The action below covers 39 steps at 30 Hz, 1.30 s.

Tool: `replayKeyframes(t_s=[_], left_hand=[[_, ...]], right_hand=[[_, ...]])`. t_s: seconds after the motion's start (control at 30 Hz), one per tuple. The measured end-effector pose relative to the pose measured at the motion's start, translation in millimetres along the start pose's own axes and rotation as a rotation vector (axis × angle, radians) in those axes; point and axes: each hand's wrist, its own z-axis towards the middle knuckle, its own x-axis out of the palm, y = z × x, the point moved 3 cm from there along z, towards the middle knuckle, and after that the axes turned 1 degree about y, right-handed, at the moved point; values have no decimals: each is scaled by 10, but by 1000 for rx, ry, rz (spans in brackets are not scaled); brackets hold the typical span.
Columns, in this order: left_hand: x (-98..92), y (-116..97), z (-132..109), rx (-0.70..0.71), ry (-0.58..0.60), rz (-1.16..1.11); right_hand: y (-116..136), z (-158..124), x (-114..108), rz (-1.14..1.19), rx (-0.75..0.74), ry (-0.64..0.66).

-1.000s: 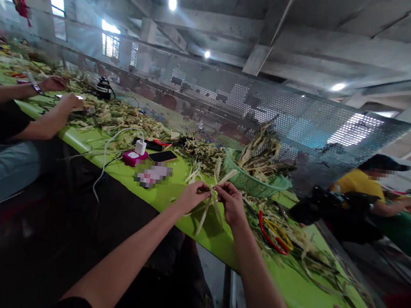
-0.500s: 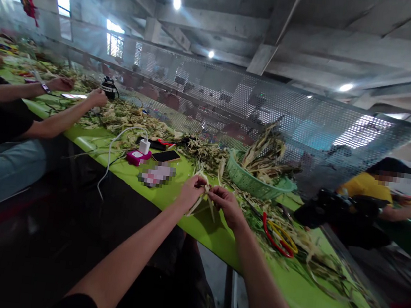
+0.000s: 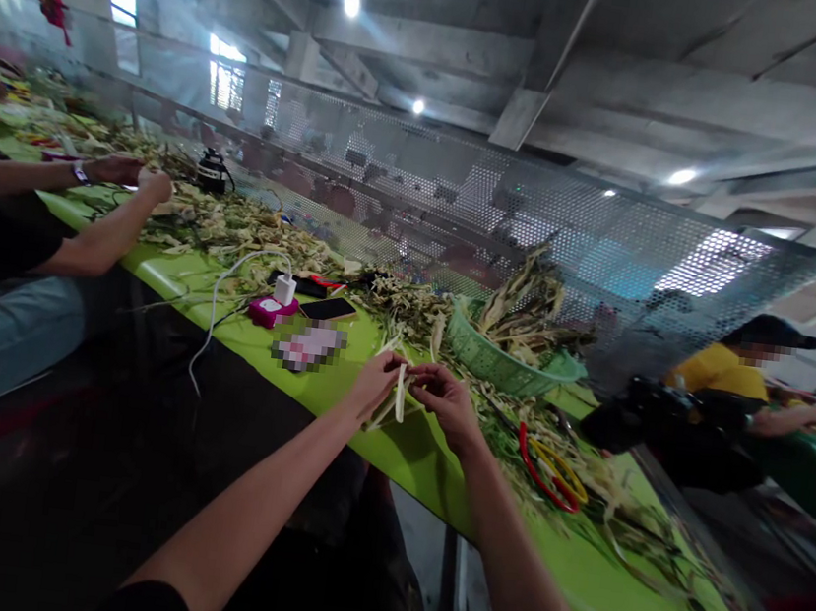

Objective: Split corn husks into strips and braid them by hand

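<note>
Husk strips btwn left hand, right hand; pink item blurred.

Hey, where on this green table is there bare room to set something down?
Bare green shows along the near edge of the table, right of the right hand, and between the left hand and the pink item. Crowded: husk litter behind the husk strips you hold, the basket, the rings.
</note>
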Motion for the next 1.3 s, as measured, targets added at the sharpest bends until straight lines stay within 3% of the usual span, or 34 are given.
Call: replayKeyframes(t_s=[0.13, 0.3, 0.57, 0.8, 1.3], left_hand=[[-5, 9, 9, -28, 33, 6], [-1, 0, 17, 21, 55, 45], [15, -59, -1, 99, 81, 147], [44, 48, 26, 122, 121, 266], [63, -10, -64, 133, 137, 457]], right_hand=[[-20, 13, 6, -101, -55, -49], [-45, 5, -87, -53, 33, -166], [-36, -2, -120, 224, 91, -167], [-45, -11, -56, 85, 117, -111], [-85, -1, -200, 240, 114, -297]])
